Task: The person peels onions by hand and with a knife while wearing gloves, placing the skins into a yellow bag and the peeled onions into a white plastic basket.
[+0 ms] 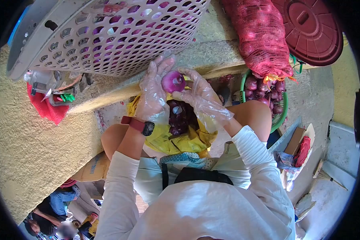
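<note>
I am looking down at my own lap from a head-worn camera. Both my hands wear thin clear plastic gloves. My left hand (154, 94), with a red-strapped watch (142, 126) on its wrist, sits just left of the frame's centre, its fingers curled up along the left side of a peeled purple onion (173, 81). My right hand (202, 100) comes in from the right, fingers bent around the onion's right and lower side. Together both hands grip the onion, which sits slightly above the centre of the frame.

Directly below the hands, between my bare knees, a yellow bag (188, 140) lies open with dark purple onion skins (180, 118) inside it.

At the upper left of the frame stands a grey perforated plastic basket (108, 36) with purple showing through its holes. At the upper right, a red mesh sack (260, 36) full of onions leans over a green basket (282, 116) holding more purple onions. A dark red round lid (312, 28) fills the top right corner. A red cloth (48, 110) lies at the left edge.
</note>
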Available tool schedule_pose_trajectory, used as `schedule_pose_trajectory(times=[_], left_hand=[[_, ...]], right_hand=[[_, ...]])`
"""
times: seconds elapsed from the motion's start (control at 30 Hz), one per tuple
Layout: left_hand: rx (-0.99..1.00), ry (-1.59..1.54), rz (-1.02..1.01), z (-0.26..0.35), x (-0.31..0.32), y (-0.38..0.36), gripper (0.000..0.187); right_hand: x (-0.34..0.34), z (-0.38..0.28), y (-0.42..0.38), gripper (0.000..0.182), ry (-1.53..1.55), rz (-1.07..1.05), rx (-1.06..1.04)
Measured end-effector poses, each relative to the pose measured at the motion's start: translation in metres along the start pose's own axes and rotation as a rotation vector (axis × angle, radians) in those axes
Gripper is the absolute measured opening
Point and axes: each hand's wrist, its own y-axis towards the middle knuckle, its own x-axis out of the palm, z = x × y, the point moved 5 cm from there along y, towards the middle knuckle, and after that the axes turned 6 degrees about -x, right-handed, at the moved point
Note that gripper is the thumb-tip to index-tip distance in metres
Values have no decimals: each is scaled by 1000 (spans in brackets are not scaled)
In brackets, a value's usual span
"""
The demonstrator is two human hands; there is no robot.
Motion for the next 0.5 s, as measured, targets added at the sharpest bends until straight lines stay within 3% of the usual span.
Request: schedule_pose_trajectory(times=[0.13, 0.2, 0.27, 0.4, 0.5], left_hand=[[-133, 0, 15, 0, 9, -11, 58], [-224, -50, -2, -7, 8, -14, 53], [-128, 102, -30, -10, 4, -13, 45], [-133, 32, 26, -1, 14, -18, 40], [-123, 50, 31, -4, 11, -15, 41]], right_hand=[[-2, -4, 0, 68, -174, 55, -40], [-3, -13, 3, 68, -555, -14, -344], [-4, -12, 3, 68, -547, -4, -355], [-2, -10, 4, 65, -364, 22, -299], [-1, -22, 2, 64, -446, -9, -286]])
